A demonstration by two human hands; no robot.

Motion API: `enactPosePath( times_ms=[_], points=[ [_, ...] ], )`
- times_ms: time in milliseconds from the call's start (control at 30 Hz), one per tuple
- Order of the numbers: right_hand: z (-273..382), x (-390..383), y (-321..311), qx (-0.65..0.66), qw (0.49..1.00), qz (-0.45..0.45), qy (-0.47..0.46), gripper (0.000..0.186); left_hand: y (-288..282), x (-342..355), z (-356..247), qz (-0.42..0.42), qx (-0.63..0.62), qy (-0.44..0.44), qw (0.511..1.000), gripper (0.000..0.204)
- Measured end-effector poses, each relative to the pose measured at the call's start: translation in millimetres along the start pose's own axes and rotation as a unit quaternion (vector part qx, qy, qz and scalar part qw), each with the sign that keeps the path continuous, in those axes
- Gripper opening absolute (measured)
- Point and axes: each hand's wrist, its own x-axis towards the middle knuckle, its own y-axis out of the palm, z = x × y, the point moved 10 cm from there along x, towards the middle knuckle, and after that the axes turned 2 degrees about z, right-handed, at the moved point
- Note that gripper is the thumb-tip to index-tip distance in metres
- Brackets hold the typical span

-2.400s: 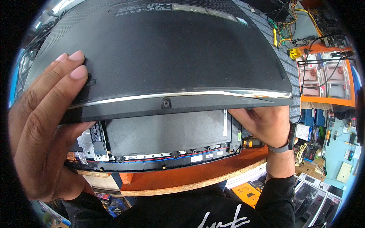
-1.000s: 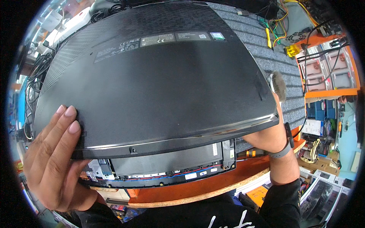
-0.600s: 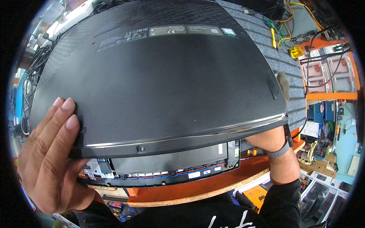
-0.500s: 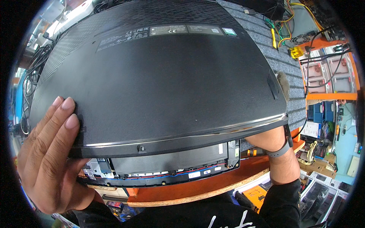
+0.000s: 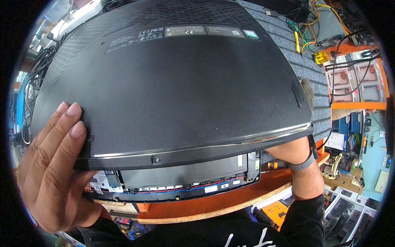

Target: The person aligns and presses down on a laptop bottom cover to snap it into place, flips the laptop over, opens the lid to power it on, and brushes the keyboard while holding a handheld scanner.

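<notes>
The left hand [image 5: 55, 164] grips the flat black plastic laptop cover [image 5: 185, 94] — fingers above, thumb beneath; the right hand [image 5: 290, 150] is underneath — fingers hidden, cannot tell.

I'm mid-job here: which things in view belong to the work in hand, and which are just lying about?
In the work:
black laptop cover, its edge gripped by the left hand
open laptop base, partly under the cover
right hand, mostly hidden by the cover

Apparently just lying about:
yellow stick-shaped tool
black cables at left
orange box, lower right
</notes>
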Motion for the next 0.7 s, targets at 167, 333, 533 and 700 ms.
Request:
enactPosePath(
  times_ms=[167, 333, 533, 700],
  points=[
    [1.4, 2.8, -2.5, 0.021, 1.000, 0.000, 0.000, 0.034, -1.8, -3.3, -0.1, 0.025, 0.002, 0.005, 1.000, 0.052],
    [1.1, 0.7, -3.1, 0.006, 1.000, -0.008, 0.003, 0.037, 6.0, 3.1, 2.3, 0.020, -0.006, 0.016, 1.000, 0.051],
    [-5.1, 4.0, -3.9, 0.040, 0.998, -0.021, 0.034, 0.044, -1.8, -3.6, 0.2, -0.005, -0.006, -0.017, 1.000, 0.049],
    [-23.7, 20.6, -36.0, 0.139, 0.984, -0.101, 0.038, 0.039, -1.5, -1.7, -0.1, 0.010, 0.006, -0.009, 1.000, 0.048]
  ],
)
